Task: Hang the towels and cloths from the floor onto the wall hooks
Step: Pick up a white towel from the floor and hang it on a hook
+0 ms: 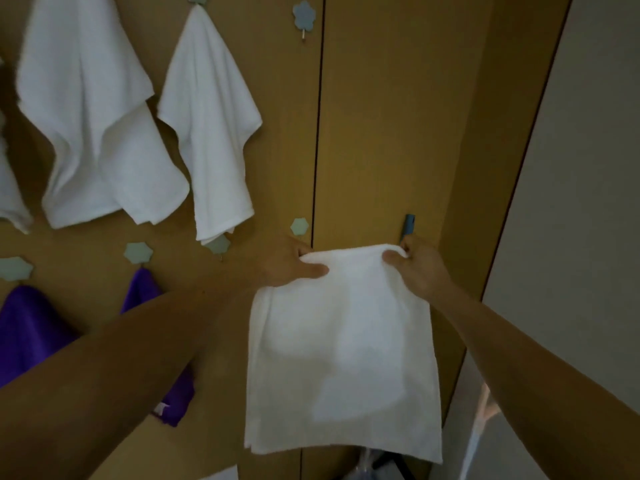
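Towel in hand: one white towel [343, 351], held up flat against the wooden wall panel [381, 116], its lower edge hanging free.

Hands: your left hand [294, 261] pinches the top left corner and your right hand [415, 265] pinches the top right, thumbs on the near side and the other fingers tucked behind the cloth. Neither hand is spare.

Handling, as a judgement: soft, light terry, no stiffness. It sags between your two grips and looks doubled over, so the layers may slip apart. Keep hold of the top edge and gather a bunch of it near the middle to loop over a hook; a single thin corner would likely slide off.

Count:
- White towels: four. One is held, two hang in full view [93, 116] [211, 123], and one is cut off at the left edge [10, 188].
- Purple cloths: two, both hanging low on the left [27, 327] [142, 289].
- Bare hooks near you: three. A dark blue hook [408, 225] sits just above your right hand, a pale flower hook [299, 226] just above your left, and a blue flower hook [304, 13] is high up.
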A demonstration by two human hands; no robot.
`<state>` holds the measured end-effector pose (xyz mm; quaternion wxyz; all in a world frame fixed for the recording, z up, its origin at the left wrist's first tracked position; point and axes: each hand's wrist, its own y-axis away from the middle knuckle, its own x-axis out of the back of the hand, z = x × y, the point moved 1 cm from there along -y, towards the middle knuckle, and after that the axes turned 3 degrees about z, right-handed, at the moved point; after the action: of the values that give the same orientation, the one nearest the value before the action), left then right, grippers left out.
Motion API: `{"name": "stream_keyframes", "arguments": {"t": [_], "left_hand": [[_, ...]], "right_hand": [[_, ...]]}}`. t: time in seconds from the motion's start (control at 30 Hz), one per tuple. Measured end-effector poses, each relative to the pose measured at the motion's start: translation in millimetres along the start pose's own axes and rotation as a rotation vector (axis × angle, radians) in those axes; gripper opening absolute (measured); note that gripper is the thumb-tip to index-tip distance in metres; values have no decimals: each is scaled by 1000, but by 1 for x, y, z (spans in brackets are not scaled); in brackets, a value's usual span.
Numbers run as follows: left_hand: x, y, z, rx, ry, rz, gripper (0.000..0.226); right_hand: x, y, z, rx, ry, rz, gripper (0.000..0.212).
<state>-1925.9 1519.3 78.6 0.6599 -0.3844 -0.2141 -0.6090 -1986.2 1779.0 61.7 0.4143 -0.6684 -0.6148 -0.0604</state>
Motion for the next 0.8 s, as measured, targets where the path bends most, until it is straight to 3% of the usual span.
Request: {"name": "stream_keyframes", "arguments": {"t": [0.2, 0.4, 0.47, 0.53, 0.73, 0.8], "left_hand": [[12, -37, 17, 111, 284, 270, 29], [24, -63, 43, 31, 131, 477, 35], [32, -68, 48, 0, 57, 529, 38], [40, -75, 50, -27, 2, 567, 41], [60, -99, 39, -87, 12, 490, 29], [67, -109, 34, -94, 60, 478, 24]], "right_hand": [[-6, -53, -4, 97, -147, -9, 21], [-8, -92, -37, 192, -353, -56, 12], [-11, -100, -49, 211, -426, -120, 30], [-13, -107, -59, 207, -446, -196, 43], [-23, -142, -74, 205, -576, -49, 15], [-25, -155, -79, 208, -531, -94, 15]]}}
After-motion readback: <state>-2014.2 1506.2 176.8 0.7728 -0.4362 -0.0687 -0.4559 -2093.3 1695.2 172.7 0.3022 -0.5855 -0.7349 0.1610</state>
